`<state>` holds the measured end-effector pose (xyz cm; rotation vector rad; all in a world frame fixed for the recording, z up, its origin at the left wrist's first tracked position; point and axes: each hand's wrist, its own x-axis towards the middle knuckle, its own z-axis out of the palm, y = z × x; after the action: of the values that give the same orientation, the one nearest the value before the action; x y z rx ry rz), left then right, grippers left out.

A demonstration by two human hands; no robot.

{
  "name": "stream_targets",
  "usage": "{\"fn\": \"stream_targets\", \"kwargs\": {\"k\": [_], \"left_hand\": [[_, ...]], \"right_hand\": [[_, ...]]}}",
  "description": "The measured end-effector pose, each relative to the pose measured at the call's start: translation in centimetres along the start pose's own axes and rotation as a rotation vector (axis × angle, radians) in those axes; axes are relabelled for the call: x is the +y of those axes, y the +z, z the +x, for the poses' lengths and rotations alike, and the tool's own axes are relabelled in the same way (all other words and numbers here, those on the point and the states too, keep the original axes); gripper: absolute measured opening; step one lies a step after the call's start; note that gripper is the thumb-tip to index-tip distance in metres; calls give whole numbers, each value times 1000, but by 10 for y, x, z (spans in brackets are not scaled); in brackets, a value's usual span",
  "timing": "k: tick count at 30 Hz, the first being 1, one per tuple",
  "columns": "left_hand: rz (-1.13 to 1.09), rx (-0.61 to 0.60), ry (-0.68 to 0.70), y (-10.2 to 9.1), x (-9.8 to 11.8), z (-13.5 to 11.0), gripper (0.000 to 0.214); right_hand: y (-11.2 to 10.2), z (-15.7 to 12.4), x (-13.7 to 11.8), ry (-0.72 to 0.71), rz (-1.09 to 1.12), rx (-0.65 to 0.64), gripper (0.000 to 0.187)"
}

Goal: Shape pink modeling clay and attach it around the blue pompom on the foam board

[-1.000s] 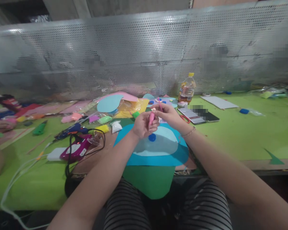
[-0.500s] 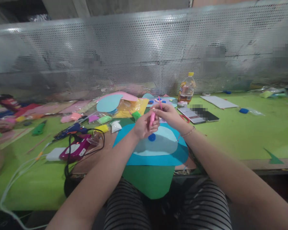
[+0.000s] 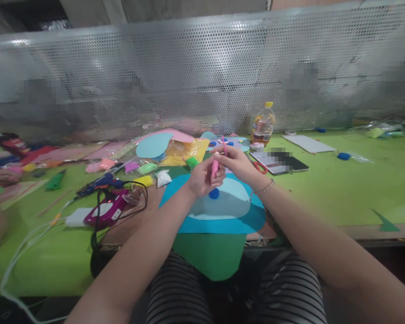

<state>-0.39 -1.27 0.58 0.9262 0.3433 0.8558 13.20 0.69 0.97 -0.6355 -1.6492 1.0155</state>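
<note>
Pink clay roll (image 3: 215, 168) held upright over near edge of green bench (image 3: 324, 193), mid-span, clear of surface. Left hand (image 3: 199, 179) clenched round its lower half; right hand (image 3: 239, 163) pinched thin pink tool (image 3: 224, 145) at roll's pale tip. Judged best worked with light grip, wrists braced close, tool strokes short. Blue paper sheet (image 3: 222, 218) and blue dot (image 3: 213, 194) lay directly beneath; glue gun (image 3: 99, 183) well left

- Two hands are counted: left hand (image 3: 199, 178) and right hand (image 3: 236, 163).
- One pink stick (image 3: 215, 168) is counted.
- One thin pink tool (image 3: 223, 145) is counted.
- One blue clay ball (image 3: 213, 193) is counted.
- One plastic bottle (image 3: 263, 124) is counted.
- One glue gun (image 3: 99, 182) is counted.
- One phone (image 3: 290, 163) is counted.
- One green utility knife (image 3: 56, 181) is counted.
</note>
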Motion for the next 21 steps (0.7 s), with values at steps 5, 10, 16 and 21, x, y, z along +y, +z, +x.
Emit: {"fn": "stream_targets", "kwargs": {"k": [5, 10, 16, 21], "left_hand": [[-3, -19, 1, -2, -1, 0, 42], [-45, -11, -32, -1, 2, -2, 38], [-71, -25, -61, -3, 3, -4, 41], [-87, -66, -87, -5, 4, -3, 48]], "right_hand": [[0, 1, 1, 4, 2, 9, 30], [0, 0, -1, 48, 66, -35, 31], [1, 0, -3, 38, 23, -15, 34], [1, 1, -1, 58, 9, 7, 36]]}}
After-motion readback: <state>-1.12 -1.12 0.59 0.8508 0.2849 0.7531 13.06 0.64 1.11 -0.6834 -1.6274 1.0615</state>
